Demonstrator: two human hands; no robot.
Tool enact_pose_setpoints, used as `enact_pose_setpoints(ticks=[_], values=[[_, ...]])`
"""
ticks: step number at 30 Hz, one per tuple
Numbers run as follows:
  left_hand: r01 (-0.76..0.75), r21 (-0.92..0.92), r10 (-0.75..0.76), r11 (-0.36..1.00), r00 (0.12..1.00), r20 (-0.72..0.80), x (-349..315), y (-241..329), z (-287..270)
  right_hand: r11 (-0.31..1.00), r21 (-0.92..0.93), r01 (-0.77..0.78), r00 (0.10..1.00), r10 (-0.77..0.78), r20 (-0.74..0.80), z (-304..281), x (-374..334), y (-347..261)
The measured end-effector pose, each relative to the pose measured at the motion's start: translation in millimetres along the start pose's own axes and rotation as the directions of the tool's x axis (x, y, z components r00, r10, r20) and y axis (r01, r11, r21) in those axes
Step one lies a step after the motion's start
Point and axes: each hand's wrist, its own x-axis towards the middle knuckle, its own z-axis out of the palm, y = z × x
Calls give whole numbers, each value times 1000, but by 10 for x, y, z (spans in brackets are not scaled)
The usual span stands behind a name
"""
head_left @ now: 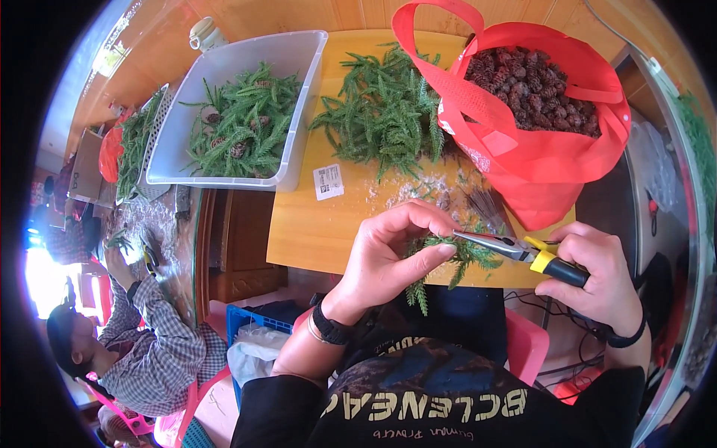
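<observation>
My left hand (399, 250) pinches a small green fir sprig (467, 257) above the table's near edge. Some of its needles hang below my thumb and to the right. My right hand (597, 272) grips yellow-and-black needle-nose pliers (549, 261). The jaws point left, with their tips at my left fingertips; whether they bite on anything there is too small to tell. Beyond my hands a heap of green fir sprigs (385, 112) lies on the yellow table (299, 231). Thin dark wires or stems (489, 209) lie beside the red bag.
A red bag (538, 175) full of pine cones (534, 89) stands at the far right. Far left is a clear plastic bin (287, 164) holding sprigs with cones. A white label (328, 181) and pale crumbs (426, 187) lie on the table. A person in a checked shirt (160, 351) works at left.
</observation>
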Motion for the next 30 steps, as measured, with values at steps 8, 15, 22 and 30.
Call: enact_pose_setpoints(ticks=[8,15,22,30], values=[[-129,116,118,985,988,101,24,-51,-81,992,73,-107,970,88,227,-106,40,35],[-205,237,166,950,971,172,37,-5,-93,890,343,-299,886,126,447,-202,120,50],[-256,149,215,955,945,246,33,17,-78,828,395,-397,711,6,703,-217,178,220],[-245,36,221,969,923,315,48,54,7,328,394,-858,305,-293,906,-167,216,500]])
